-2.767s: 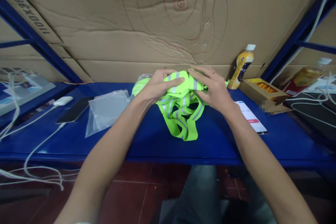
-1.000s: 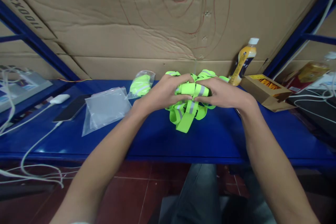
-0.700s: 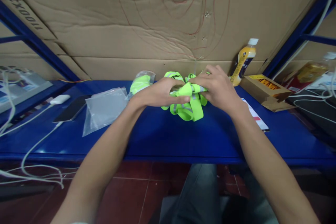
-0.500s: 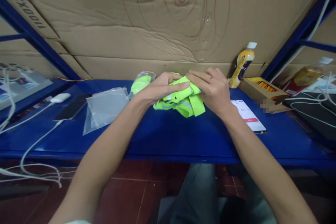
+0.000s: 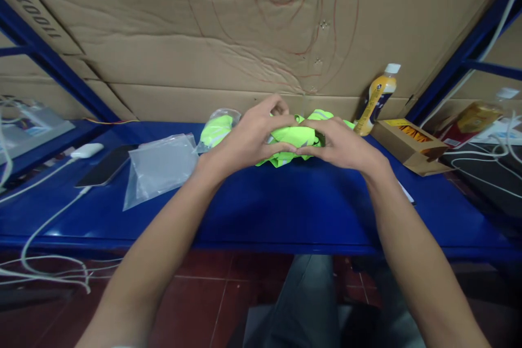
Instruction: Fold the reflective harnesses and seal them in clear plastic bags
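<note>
Two hands on show, left hand and right hand, with one neon strap bundle between them. Around that: one bagged bundle, one pile of clear bags, one juice bottle, one cardboard box, one dark phone.

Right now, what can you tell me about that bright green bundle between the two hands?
The bundle is neon yellow-green fabric strapping with grey reflective stripes, crumpled into a compact wad. The left hand and right hand close around it from both sides, hiding much of it. It sits low over the blue shelf; whether it rests there is unclear.
</note>
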`<act>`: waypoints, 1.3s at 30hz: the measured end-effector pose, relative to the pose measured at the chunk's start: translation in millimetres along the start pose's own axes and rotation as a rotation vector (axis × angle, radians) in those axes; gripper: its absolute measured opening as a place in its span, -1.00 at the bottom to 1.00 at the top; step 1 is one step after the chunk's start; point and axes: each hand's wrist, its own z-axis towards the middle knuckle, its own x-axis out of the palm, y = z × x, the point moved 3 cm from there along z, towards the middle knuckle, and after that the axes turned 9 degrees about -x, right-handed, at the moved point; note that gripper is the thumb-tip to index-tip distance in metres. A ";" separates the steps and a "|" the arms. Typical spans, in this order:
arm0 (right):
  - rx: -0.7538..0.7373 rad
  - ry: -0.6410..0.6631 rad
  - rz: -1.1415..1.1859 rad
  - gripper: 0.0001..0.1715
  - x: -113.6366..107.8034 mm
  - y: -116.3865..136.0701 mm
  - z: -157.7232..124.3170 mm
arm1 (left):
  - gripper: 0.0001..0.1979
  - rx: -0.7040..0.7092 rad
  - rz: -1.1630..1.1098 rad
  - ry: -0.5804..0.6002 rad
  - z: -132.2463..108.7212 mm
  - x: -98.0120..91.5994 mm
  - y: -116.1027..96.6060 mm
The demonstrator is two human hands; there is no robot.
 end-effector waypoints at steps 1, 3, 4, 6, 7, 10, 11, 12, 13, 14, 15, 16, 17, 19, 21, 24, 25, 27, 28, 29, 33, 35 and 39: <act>0.010 -0.003 0.008 -0.65 -1.4 0.2 -0.1 | -0.56 -0.012 -0.017 -0.003 0.8 0.4 1.8; 0.007 -0.027 0.038 -0.56 -3.5 0.5 -0.4 | -0.49 -0.085 -0.064 0.033 2.6 2.2 8.8; -0.003 -0.043 0.057 -0.52 -4.2 0.4 -0.7 | -0.45 -0.131 -0.091 0.059 3.4 3.7 13.2; -0.015 -0.077 0.103 -0.49 -5.6 -0.9 -1.8 | -0.39 -0.222 -0.177 0.098 4.4 7.7 21.3; -0.012 -0.093 0.125 -0.51 -6.3 -1.9 -2.7 | -0.37 -0.269 -0.252 0.133 4.5 10.9 24.4; 0.013 -0.161 0.130 -0.63 -10.0 -3.5 -5.6 | -0.30 -0.423 -0.630 0.283 2.8 23.4 27.7; 0.018 -0.196 0.108 -0.67 -11.6 -3.1 -6.6 | -0.29 -0.465 -0.758 0.324 1.8 26.6 26.9; 0.025 -0.231 0.083 -0.70 -13.0 -2.5 -7.5 | -0.30 -0.492 -0.856 0.347 1.0 28.4 25.9; 0.036 -0.261 0.063 -0.73 -14.1 -2.1 -8.3 | -0.32 -0.503 -0.914 0.353 0.3 28.4 25.2; 0.049 -0.281 0.055 -0.75 -14.6 -2.1 -9.1 | -0.35 -0.509 -0.932 0.360 -0.3 27.2 25.3; 0.064 -0.292 0.058 -0.76 -14.6 -2.8 -9.8 | -0.39 -0.514 -0.915 0.387 -1.0 25.3 26.3; 0.077 -0.298 0.068 -0.77 -14.4 -4.2 -10.5 | -0.43 -0.522 -0.867 0.429 -1.8 22.8 28.4; 0.090 -0.303 0.082 -0.77 -13.9 -6.5 -11.2 | -0.48 -0.527 -0.784 0.472 -2.5 19.8 31.7; 0.116 -0.341 0.107 -0.75 -13.3 -13.9 -13.0 | -0.61 -0.526 -0.486 0.484 -2.7 11.9 41.6; 0.145 -0.425 0.135 -0.72 -12.3 -24.0 -14.7 | -0.71 -0.512 -0.100 0.359 -1.1 2.7 51.8; 0.185 -0.588 0.206 -0.72 -7.9 -39.2 -16.2 | -0.69 -0.438 0.204 0.084 2.1 -6.0 54.8; 0.200 -0.626 0.245 -0.72 -5.5 -43.0 -16.2 | -0.59 -0.403 0.175 0.017 3.0 -6.6 52.7; 0.218 -0.647 0.347 -0.69 -0.5 -47.0 -15.4 | -0.37 -0.315 -0.004 -0.101 4.9 -7.4 47.0; 0.220 -0.626 0.400 -0.66 1.5 -46.9 -14.6 | -0.30 -0.270 -0.108 -0.147 5.8 -7.9 44.7; 0.218 -0.591 0.449 -0.62 2.9 -45.8 -13.9 | -0.28 -0.229 -0.197 -0.178 6.4 -8.3 43.3; 0.215 -0.507 0.496 -0.53 -0.7 -39.7 -14.6 | -0.62 -0.186 -0.197 -0.189 6.0 -8.3 51.3; 0.222 -0.548 0.455 -0.56 -3.9 -41.4 -16.3 | -0.77 -0.257 0.006 -0.246 3.5 -9.6 61.1; 0.255 -0.717 0.439 -0.62 -1.3 -56.0 -19.1 | -0.68 -0.394 0.346 -0.451 -1.8 -13.9 73.6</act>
